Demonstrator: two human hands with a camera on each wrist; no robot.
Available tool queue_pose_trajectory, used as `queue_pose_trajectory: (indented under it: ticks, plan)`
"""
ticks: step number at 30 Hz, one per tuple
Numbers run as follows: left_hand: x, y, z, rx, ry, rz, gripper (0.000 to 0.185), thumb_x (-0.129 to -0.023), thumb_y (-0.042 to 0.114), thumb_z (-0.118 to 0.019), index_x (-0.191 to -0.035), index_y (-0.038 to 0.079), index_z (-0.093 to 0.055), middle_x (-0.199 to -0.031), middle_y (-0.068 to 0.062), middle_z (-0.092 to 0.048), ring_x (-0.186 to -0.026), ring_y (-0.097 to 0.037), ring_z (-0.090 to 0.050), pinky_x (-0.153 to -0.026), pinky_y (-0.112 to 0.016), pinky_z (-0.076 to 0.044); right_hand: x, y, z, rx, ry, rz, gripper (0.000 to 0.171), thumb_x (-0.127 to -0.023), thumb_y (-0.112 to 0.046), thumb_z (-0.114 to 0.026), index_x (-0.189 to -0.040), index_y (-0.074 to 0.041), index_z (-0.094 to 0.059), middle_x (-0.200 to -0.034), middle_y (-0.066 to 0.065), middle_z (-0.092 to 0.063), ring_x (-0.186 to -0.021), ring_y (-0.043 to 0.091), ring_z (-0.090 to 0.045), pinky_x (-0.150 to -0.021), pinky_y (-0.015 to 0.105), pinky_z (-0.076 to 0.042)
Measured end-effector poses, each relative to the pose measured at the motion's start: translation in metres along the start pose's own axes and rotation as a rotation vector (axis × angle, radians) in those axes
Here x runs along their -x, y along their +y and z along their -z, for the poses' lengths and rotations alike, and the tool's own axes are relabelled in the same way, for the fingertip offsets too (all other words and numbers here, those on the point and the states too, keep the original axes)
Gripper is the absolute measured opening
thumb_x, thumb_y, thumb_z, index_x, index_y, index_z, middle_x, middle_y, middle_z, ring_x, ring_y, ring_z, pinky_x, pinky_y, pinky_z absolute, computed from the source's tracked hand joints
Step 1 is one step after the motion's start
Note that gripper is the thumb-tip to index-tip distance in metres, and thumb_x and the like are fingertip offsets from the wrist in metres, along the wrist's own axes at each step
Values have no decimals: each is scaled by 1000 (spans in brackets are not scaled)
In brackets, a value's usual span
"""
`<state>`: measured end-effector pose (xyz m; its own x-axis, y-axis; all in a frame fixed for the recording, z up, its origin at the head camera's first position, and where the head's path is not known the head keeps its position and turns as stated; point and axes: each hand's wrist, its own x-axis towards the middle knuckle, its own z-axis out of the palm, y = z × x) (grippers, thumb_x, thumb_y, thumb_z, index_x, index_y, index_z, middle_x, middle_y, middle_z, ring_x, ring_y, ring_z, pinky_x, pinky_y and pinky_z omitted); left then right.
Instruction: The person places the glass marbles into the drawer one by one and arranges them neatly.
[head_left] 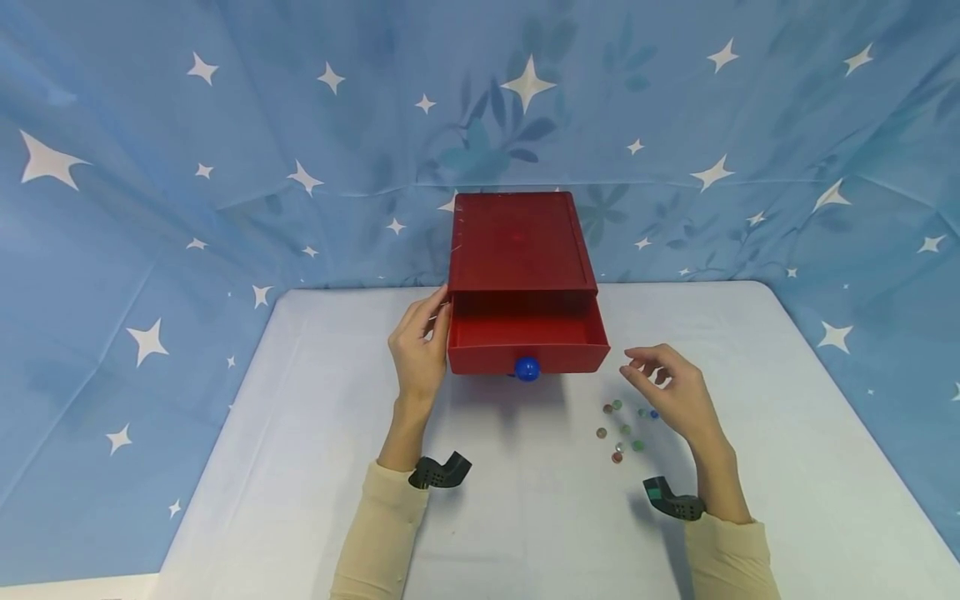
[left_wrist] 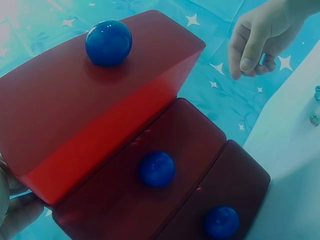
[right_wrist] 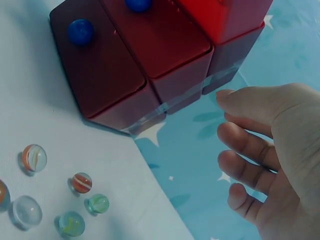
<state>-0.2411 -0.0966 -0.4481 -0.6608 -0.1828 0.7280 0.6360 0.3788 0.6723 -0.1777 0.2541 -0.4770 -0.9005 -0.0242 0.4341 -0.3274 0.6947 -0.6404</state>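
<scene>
Red cabinet point(head_left: 517, 242), drawer point(head_left: 487, 360) out: left hand point(head_left: 420, 354), touching unclasped at eight o'clock, should brace steadily; right hand point(head_left: 672, 393), empty, loosely curled, four o'clock.

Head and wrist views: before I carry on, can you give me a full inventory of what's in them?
drawer cabinet: 1, red, far part of table
drawers: 3, red, stacked in cabinet; top one pulled open
round knobs: 3, blue, one per drawer
tape-like strip: 1 run visible, see-through, cabinet's right side
glass marbles: at least 9, mixed (orange-brown, green, blue, clear), table, right of centre
table: 1, white, under everything
star-print cloth: blue with white stars, behind and beside table
wrist cameras: 2, mostly black, one per wrist
sleeves: 2, beige, forearms
left hand: 1, touching cabinet's left side
right hand: 1, above table near marbles
</scene>
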Motion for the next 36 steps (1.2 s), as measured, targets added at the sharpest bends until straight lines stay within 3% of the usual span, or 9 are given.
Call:
queue_pose_trajectory:
  ticks: [12,20,25,30,36]
  plan:
    - [-1,1,-5,8,21,-25,29,-94,5,-68,-122,2,-71,-110,-14,-74,-92,-24,-74,-78,-39,-63,4,17,1,2,-43,-44,25,-89,-10,-75,-113,-6,-71,-94,4,-68,-83,0,-53,-72,11,-43]
    - [-1,2,-5,-1,7,-16,30,-94,6,-68,-124,3,-71,-112,-14,-74,-96,-24,-74,-81,-38,-63,9,28,-1,29,-96,-112,25,-92,-18,-72,-115,-7,-70,-99,7,-70,-86,7,-53,-74,13,-42]
    - [1,2,-3,-11,9,-26,30,-96,8,-66,-125,6,-71,-111,-12,-74,-95,-23,-74,-80,-37,-63,11,34,-1,43,-130,-132,25,-92,-20,-73,-114,-8,-71,-96,5,-69,-83,1,-51,-74,16,-42]
    - [0,2,-2,-16,25,-35,29,-94,4,-68,-123,3,-71,-110,-14,-75,-94,-24,-74,-79,-38,-63,9,39,0,63,-199,-159,25,-93,-22,-72,-115,-9,-71,-97,4,-69,-86,1,-51,-80,26,-42]
    - [0,0,-1,-28,4,-23,30,-97,9,-65,-126,6,-70,-113,-13,-74,-98,-23,-74,-83,-36,-62,7,44,0,28,-311,-227,30,-93,-24,-71,-118,-8,-70,-112,11,-69,-104,21,-55,-91,45,-43]
